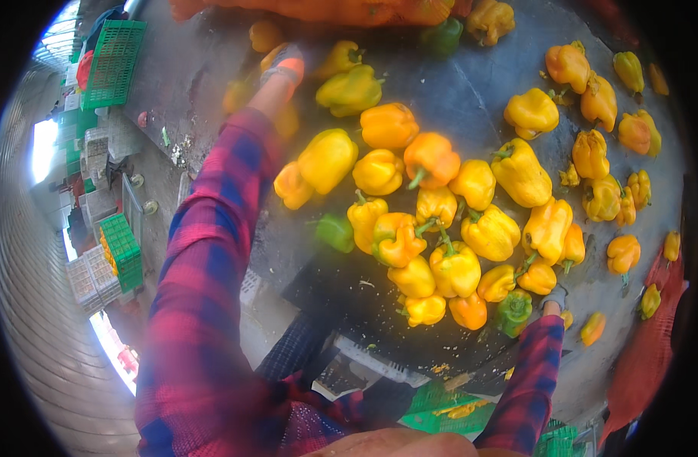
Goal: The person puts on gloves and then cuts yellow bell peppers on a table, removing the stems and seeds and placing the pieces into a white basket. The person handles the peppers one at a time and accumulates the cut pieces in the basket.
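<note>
My left hand [285,64], in a grey glove with an orange cuff, reaches to the far left of the dark tabletop [457,97]. Its fingers overlap a yellow bell pepper [269,57]; whether they grip it is hidden by blur and the back of the hand. Close by lies a greenish-yellow bell pepper [349,91]. At the near right, my right hand [554,298], also gloved, rests beside an orange-yellow bell pepper [537,278] and a green bell pepper [514,312]. Its fingers are too small and covered to read. Between both arms spreads a cluster of yellow bell peppers [454,269].
Orange-red mesh sacking [349,11] lies along the far edge, with more red mesh [640,348] at the right edge. Below the near edge is a green crate [440,405]. Stacked crates [123,251] stand on the floor at left, near a metal trolley [133,200].
</note>
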A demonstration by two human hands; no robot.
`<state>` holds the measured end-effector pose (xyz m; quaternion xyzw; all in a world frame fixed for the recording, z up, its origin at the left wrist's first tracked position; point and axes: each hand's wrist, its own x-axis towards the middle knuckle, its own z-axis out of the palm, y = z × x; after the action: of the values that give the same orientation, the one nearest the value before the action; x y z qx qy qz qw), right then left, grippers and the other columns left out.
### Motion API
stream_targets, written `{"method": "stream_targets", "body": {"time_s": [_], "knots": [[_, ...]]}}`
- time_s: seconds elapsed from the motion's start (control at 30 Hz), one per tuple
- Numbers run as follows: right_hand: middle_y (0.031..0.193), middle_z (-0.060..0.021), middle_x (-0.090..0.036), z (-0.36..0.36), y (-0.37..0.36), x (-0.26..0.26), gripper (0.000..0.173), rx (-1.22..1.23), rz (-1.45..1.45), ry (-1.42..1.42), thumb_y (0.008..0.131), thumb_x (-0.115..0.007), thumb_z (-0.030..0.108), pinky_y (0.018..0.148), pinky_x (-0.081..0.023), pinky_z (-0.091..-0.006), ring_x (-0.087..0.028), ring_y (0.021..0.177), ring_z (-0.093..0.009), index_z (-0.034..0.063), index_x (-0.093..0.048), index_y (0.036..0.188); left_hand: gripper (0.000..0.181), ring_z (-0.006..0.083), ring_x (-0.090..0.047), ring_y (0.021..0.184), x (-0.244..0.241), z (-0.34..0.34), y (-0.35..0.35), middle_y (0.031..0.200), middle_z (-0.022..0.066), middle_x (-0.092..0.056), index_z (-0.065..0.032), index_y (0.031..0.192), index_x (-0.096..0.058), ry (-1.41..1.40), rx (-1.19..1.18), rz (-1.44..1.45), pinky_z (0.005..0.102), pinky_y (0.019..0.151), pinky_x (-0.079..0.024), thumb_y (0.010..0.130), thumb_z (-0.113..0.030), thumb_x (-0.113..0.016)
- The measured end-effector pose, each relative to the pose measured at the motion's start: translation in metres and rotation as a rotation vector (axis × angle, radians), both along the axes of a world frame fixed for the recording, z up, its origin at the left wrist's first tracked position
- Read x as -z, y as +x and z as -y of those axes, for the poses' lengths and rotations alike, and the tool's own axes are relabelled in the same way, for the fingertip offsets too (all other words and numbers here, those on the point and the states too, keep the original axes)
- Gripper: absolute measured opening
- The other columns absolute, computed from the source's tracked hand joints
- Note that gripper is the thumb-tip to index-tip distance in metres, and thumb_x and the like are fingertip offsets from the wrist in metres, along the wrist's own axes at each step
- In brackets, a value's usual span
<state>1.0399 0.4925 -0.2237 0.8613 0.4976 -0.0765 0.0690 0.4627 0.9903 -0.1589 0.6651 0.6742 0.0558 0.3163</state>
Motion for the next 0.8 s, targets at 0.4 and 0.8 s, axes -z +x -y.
{"method": "stream_targets", "body": {"time_s": [0.4, 0.8], "knots": [[0.126, -0.0110, -0.061, -0.063, 0.014, 0.011, 0.042, -0.039, 0.001, 0.053, 0.092, -0.056, 0.034, 0.102, -0.041, -0.0404, -0.054, 0.121, -0.032, 0.0097, -0.060, 0.125, 0.051, 0.0144, -0.058, 0.107, -0.011, 0.150, 0.054, 0.122, 0.0046, -0.063, -0.0043, 0.130, -0.059, -0.236, 0.276, 0.490, 0.0302, 0.092, -0.047, 0.099, -0.044, -0.054], [0.118, -0.0116, -0.067, -0.076, -0.005, 0.013, 0.036, -0.084, -0.074, 0.246, 0.096, -0.053, 0.033, 0.098, -0.047, -0.0385, -0.059, 0.115, -0.033, 0.0084, -0.065, 0.119, 0.047, 0.0121, -0.058, 0.107, 0.038, 0.261, 0.113, 0.122, 0.0030, -0.062, -0.0061, 0.129, -0.060, -0.302, 0.398, 0.617, 0.0278, 0.094, -0.046, 0.101, -0.043, -0.050]]}}
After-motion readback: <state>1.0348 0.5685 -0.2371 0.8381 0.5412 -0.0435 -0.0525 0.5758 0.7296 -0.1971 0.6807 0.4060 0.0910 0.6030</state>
